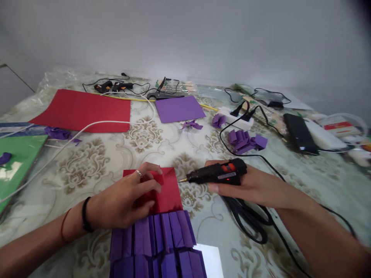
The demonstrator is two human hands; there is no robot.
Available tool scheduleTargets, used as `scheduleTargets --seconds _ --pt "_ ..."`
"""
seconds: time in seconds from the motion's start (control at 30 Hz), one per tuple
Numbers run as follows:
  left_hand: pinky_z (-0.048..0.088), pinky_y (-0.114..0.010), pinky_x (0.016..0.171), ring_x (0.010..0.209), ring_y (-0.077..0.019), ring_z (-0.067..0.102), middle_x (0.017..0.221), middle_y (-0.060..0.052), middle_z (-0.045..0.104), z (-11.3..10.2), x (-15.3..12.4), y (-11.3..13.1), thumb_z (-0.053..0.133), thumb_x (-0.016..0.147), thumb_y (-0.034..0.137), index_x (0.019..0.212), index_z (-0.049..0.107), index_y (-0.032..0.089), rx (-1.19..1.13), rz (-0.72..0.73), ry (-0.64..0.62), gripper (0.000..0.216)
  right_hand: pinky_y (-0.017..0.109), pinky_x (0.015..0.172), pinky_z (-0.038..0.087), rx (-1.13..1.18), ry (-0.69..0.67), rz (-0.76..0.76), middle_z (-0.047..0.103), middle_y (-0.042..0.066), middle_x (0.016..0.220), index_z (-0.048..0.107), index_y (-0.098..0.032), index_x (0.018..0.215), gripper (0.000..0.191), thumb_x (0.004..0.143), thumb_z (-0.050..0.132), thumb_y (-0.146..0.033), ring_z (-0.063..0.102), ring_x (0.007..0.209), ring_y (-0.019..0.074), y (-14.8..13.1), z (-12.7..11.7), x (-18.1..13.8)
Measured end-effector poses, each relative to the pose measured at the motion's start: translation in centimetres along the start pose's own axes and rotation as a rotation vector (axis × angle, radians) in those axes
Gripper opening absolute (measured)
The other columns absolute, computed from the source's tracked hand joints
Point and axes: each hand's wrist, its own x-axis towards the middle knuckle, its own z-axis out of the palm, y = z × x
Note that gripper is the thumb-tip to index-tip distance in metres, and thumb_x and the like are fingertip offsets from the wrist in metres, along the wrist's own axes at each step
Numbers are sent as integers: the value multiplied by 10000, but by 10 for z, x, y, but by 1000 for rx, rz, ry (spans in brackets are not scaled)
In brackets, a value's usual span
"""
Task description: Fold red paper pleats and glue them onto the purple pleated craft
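My right hand grips a black hot glue gun with an orange part and a small red light. Its metal nozzle points left, just off the right edge of a sheet of red paper. Over that sheet lies my left hand, fingers apart and bent, fingertips on or close to a raised red fold. Whether they pinch the fold I cannot tell. Directly below, rows of folded purple paper strips overlap one another. A white sheet shows from under their right side.
Larger red sheets, a purple sheet and folded purple pieces lie farther back. A white power strip has black plugs in it. Black cable loops hang by my right hand. A white cord crosses the left side.
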Motion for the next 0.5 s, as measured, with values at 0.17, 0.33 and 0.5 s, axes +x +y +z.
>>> scheduleTargets --seconds 0.17,0.33,0.5 --pt "549 -459 1107 1386 -305 541 1467 -143 521 3 -3 -6 604 942 125 1143 596 209 8 30 8 217 270 598 411 133 -218 -28 482 -41 718 584 -208 825 275 915 710 -435 473 656 146 0 23 8" --pt "542 -452 1121 1404 -311 558 1518 -189 538 0 -2 -4 539 946 70 1129 540 180 82 70 10 213 283 604 370 146 -273 -38 460 -48 714 515 -217 788 289 963 656 -399 428 650 139 3 32 12" --pt "572 -416 1023 1244 -276 620 1374 -179 570 -1 -3 -4 484 951 27 1187 524 161 104 84 22 274 281 590 363 139 -279 -38 455 -46 705 515 -221 781 294 961 656 -406 424 640 142 4 32 13"
